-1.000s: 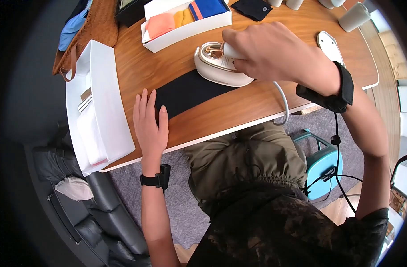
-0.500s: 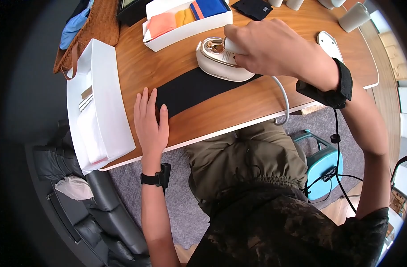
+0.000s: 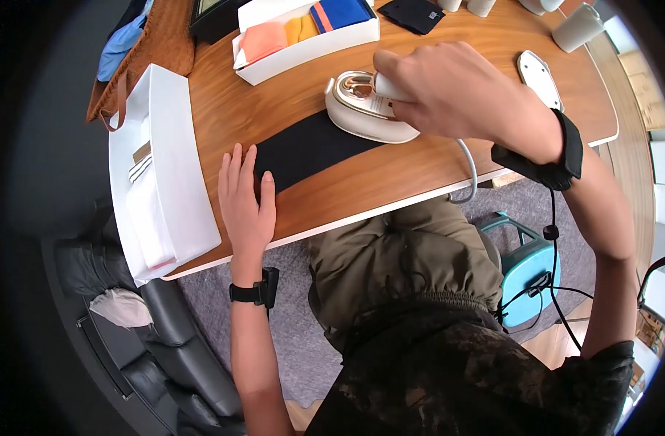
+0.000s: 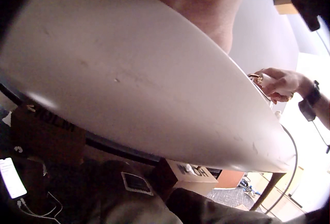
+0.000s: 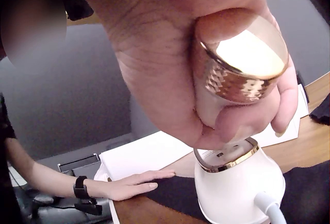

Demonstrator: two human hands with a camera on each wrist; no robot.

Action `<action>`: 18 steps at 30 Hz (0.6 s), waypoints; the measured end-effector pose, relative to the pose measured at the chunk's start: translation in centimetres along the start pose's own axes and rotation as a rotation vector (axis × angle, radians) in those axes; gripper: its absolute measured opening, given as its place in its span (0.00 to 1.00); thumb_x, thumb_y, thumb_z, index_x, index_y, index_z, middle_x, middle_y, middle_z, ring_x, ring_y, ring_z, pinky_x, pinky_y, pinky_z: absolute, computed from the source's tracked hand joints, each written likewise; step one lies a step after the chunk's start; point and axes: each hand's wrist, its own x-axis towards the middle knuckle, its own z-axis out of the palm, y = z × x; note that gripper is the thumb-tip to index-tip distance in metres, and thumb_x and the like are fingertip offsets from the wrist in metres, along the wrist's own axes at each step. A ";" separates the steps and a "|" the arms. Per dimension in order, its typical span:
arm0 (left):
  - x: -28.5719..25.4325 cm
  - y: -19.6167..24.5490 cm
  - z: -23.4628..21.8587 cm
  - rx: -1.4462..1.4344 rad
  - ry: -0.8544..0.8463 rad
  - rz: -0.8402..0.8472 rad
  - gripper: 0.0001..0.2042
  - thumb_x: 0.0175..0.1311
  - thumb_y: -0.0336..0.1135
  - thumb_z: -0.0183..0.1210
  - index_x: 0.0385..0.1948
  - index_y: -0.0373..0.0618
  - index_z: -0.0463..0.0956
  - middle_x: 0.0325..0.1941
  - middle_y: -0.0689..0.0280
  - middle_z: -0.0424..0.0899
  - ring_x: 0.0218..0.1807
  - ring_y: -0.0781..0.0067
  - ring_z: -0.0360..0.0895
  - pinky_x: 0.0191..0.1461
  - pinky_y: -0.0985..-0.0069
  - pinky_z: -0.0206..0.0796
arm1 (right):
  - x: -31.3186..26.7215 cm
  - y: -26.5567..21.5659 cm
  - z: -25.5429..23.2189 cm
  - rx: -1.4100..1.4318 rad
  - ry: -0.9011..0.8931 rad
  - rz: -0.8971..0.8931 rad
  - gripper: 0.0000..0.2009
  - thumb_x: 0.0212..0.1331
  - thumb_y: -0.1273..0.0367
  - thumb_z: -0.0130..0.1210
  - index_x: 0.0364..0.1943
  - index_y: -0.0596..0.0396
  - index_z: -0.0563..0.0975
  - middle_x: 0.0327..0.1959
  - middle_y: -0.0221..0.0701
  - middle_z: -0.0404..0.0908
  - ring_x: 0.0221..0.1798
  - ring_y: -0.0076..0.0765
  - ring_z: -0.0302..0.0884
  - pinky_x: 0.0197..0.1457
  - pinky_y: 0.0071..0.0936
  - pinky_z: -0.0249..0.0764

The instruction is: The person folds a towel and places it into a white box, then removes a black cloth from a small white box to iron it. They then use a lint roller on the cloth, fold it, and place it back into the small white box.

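A white and gold iron (image 3: 369, 109) stands on the right part of a long black cloth (image 3: 307, 149) spread on the wooden table (image 3: 361, 182). My right hand (image 3: 448, 91) grips the iron's handle (image 5: 240, 69) from above. My left hand (image 3: 245, 200) lies flat, fingers straight, pressing the cloth's left end near the table's front edge. In the right wrist view the iron's body (image 5: 240, 193) sits on the dark cloth (image 5: 175, 198), and the left hand (image 5: 131, 185) shows beyond it. The left wrist view shows mostly the table's pale underside (image 4: 134, 90) and the far right hand (image 4: 281, 82).
A white tray (image 3: 161, 167) with folded white items sits at the table's left end. A white box (image 3: 303, 33) of coloured folded cloths stands at the back, with a dark cloth (image 3: 412, 13) beside it. The iron's base (image 3: 539, 76) lies right; its cord (image 3: 469, 171) hangs over the front edge.
My right hand has slid the iron a little to the right along the black cloth. The left hand has stayed flat on the cloth's left end.
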 end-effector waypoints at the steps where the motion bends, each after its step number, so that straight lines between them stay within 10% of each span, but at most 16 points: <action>1: 0.0 0.0 0.0 -0.009 0.000 0.004 0.24 0.81 0.44 0.49 0.74 0.47 0.70 0.81 0.56 0.65 0.84 0.49 0.55 0.84 0.53 0.46 | 0.0 -0.1 -0.1 0.001 0.000 -0.003 0.14 0.61 0.66 0.63 0.45 0.64 0.80 0.33 0.48 0.86 0.38 0.54 0.88 0.44 0.45 0.82; 18: 0.0 0.0 0.1 -0.013 0.021 0.032 0.24 0.79 0.43 0.52 0.72 0.45 0.71 0.80 0.55 0.66 0.82 0.46 0.56 0.83 0.52 0.48 | -1.2 -0.2 -0.7 -0.021 -0.087 0.042 0.15 0.61 0.65 0.64 0.44 0.61 0.78 0.27 0.45 0.85 0.34 0.54 0.87 0.38 0.47 0.81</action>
